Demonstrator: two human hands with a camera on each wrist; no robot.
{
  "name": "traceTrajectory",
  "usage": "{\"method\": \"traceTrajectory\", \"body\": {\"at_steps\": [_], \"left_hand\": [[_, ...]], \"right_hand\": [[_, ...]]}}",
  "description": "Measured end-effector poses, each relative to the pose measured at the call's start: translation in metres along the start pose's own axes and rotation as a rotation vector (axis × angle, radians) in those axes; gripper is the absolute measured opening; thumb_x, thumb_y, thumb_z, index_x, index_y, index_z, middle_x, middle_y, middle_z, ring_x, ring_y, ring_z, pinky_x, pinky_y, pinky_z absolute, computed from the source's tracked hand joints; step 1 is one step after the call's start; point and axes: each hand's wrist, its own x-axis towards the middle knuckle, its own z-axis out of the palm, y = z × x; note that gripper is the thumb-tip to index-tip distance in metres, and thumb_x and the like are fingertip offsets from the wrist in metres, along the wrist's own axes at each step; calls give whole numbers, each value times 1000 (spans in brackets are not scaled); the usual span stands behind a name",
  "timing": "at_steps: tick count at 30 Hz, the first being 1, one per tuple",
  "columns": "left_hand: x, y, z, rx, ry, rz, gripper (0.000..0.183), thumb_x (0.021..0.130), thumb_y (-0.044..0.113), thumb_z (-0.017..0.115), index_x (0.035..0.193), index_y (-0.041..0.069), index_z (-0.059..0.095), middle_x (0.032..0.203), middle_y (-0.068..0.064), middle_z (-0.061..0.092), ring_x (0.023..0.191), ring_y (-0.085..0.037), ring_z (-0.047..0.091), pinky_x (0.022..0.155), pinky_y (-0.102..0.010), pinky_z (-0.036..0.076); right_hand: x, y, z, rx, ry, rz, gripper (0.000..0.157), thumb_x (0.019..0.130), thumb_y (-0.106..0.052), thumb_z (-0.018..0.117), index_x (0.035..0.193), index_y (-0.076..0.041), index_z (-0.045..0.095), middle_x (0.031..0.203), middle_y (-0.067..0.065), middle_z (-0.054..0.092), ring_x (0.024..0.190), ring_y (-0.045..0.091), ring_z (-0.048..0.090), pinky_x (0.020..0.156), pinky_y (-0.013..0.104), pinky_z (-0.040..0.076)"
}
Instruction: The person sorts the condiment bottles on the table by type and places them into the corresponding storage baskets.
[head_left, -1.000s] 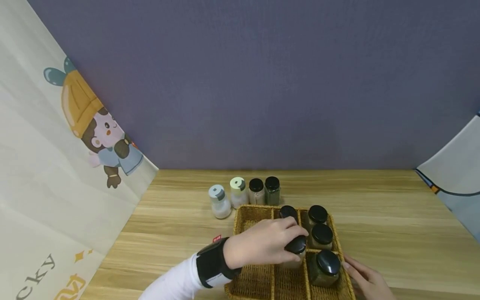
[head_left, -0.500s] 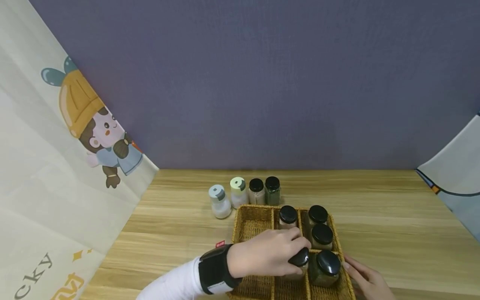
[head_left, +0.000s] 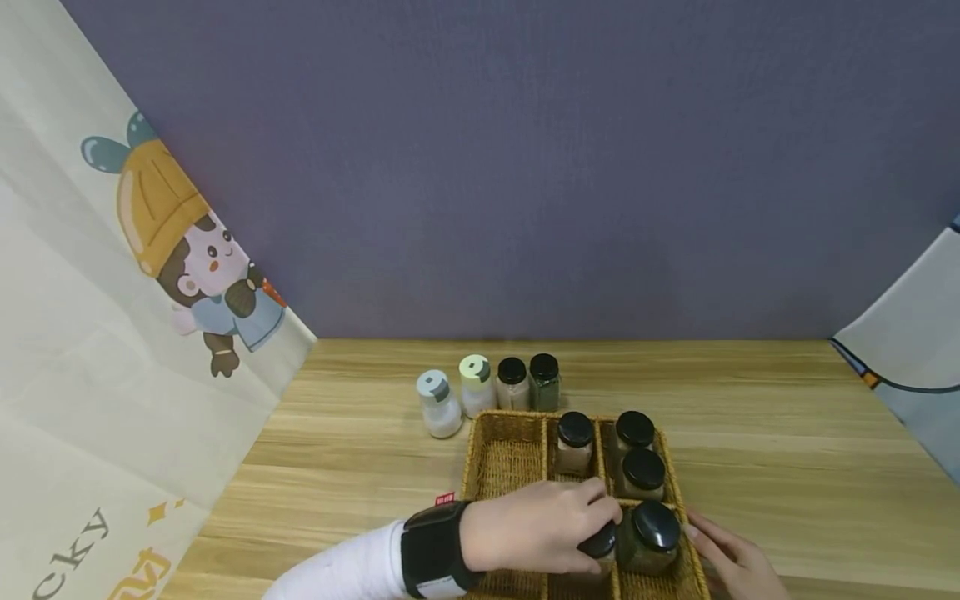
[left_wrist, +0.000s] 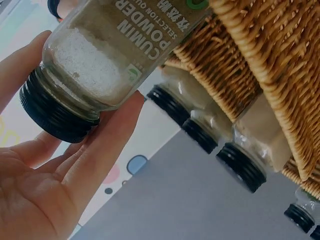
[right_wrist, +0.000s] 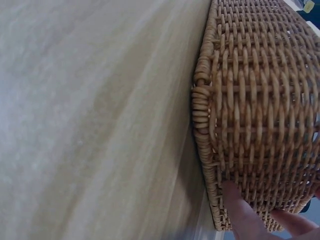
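Observation:
My left hand (head_left: 540, 527) grips a glass jar of cumin powder (left_wrist: 117, 52) with thumb and fingers near its black lid (left_wrist: 55, 107). In the head view this jar is over the middle front compartment of the wicker basket (head_left: 474, 454). Another black-lidded jar (head_left: 575, 442) stands behind it in the middle back compartment. To its right is a larger black-lidded jar (head_left: 651, 537), in the front right compartment. Against the basket's right outer wall rest the fairly straight fingers of my right hand (head_left: 738, 557); the right wrist view shows fingertips (right_wrist: 232, 192) touching the weave.
Two black-lidded jars (head_left: 636, 429) fill the back right compartment. Behind the basket on the wooden table (head_left: 787, 450) stand two shakers (head_left: 441, 408) with pale caps and two small black-lidded jars (head_left: 544, 385). A grey-blue panel (head_left: 570, 167) rises at the back.
My left hand has moved toward the front of the basket with the cumin jar, uncovering the jar behind it. The right hand has stayed at the basket's right side.

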Motion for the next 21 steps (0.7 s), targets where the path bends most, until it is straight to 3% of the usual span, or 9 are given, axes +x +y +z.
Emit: {"method": "traceTrajectory", "body": {"at_steps": [4, 9, 21], "left_hand": [[-1, 1, 4, -6, -26, 12, 40, 80, 31, 64, 111, 11, 49, 95, 3, 47, 73, 5, 46, 58, -1, 36], [-1, 3, 9, -25, -60, 20, 38, 80, 31, 64, 109, 11, 49, 92, 4, 46, 70, 6, 44, 57, -1, 36], [0, 4, 14, -49, -105, 37, 38, 82, 32, 61, 111, 10, 48, 90, 6, 44, 65, 5, 42, 54, -2, 35]], "right_hand": [[0, -1, 0, 23, -7, 18, 72, 87, -50, 43, 131, 7, 35, 129, 31, 37, 110, 43, 45, 74, 40, 52], [0, -2, -1, -44, -3, -4, 71, 88, -50, 41, 130, 6, 37, 127, 29, 40, 111, 43, 44, 80, 44, 48], [-1, -5, -2, -68, -13, -3, 70, 89, -49, 40, 130, 7, 36, 128, 29, 39, 111, 43, 44, 82, 46, 46]]}}
